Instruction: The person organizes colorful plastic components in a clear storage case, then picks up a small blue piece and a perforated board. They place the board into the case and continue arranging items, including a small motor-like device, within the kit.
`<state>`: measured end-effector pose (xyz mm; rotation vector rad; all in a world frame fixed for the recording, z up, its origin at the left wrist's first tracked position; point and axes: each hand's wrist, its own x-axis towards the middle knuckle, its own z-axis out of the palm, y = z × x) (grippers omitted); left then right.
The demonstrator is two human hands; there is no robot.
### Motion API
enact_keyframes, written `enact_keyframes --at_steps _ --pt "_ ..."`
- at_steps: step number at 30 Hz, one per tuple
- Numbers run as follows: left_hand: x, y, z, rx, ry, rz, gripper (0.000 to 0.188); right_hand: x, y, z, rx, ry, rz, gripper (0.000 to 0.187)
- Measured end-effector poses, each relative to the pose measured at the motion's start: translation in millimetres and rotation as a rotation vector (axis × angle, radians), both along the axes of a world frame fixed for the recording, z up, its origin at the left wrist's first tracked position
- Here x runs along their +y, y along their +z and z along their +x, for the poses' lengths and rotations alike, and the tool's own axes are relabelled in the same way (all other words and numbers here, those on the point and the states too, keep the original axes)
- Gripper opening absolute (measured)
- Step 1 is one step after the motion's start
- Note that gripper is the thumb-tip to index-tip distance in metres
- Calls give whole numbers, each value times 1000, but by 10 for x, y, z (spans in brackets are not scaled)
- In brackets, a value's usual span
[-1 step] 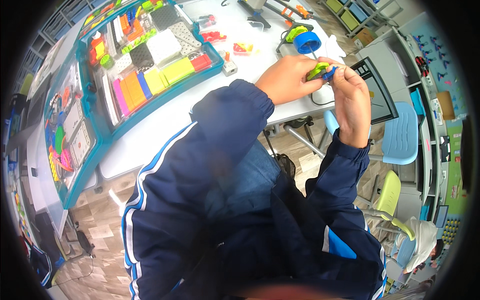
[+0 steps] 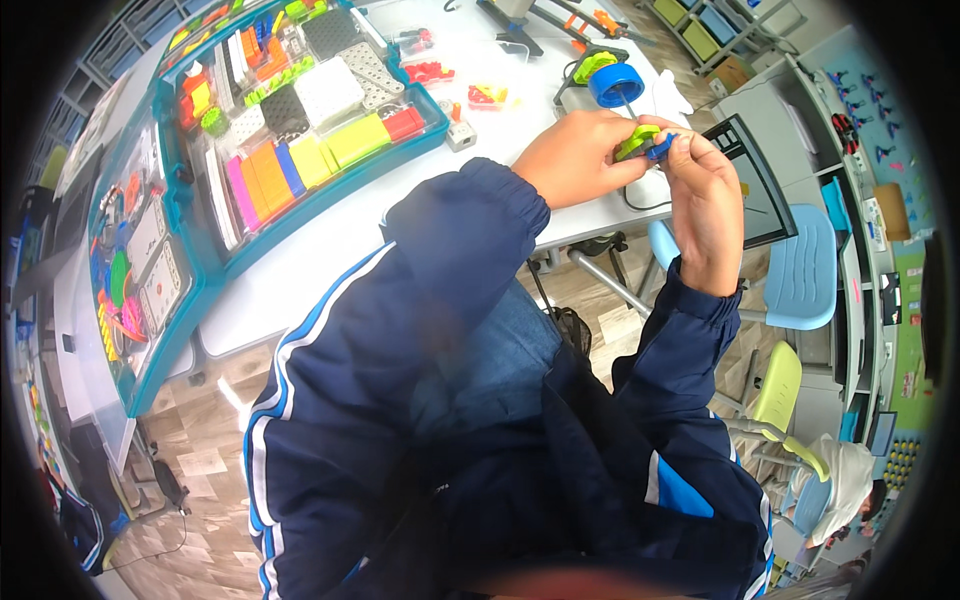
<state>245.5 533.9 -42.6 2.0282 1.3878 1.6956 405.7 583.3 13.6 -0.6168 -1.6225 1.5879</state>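
Observation:
Near the table's right edge both my hands come together on a small build. My left hand is closed on a lime-green round plastic piece, its fingertips partly hidden behind it. With thumb and forefinger my right hand pinches a small blue plastic piece beside the green one. A thin metal rod rises from around the green piece toward a blue wheel. Just beyond that wheel is another lime-green round part on a dark frame. How the pieces join is hidden by my fingers.
A teal case of sorted building parts lies open on the white table at left. Small trays of red parts and a white-grey block are nearby. A dark-framed screen and a light-blue chair stand at right.
Almost nothing differs; both hands keep their hold on the green and blue pieces, with only a very slight shift of the right hand.

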Motion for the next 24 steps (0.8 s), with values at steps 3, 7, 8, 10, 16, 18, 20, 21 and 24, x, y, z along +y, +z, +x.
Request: enact_keyframes --at_steps 3,7,8,10,16,18,20,21,24 --pt "5 7 1 5 -3 -14 28 -10 36 14 -66 -10 33 27" --pt "-2 10 10 3 -3 -1 28 -35 54 16 -99 -35 29 24" --pt "-5 5 13 13 1 -5 28 -38 52 20 -91 -30 23 24" --pt "1 0 11 11 -9 16 28 -35 45 32 -70 -13 18 23" --pt "9 -2 18 -14 -31 38 26 25 39 102 -31 112 25 20" --pt "7 7 18 -16 -37 28 26 50 41 122 -46 130 30 20" --pt "3 13 17 -11 -40 7 26 74 42 137 -56 146 37 20" --pt "2 14 15 -5 -38 18 26 82 41 144 -59 152 39 20" --pt "4 12 12 -1 -34 42 25 111 44 149 -53 176 52 19"
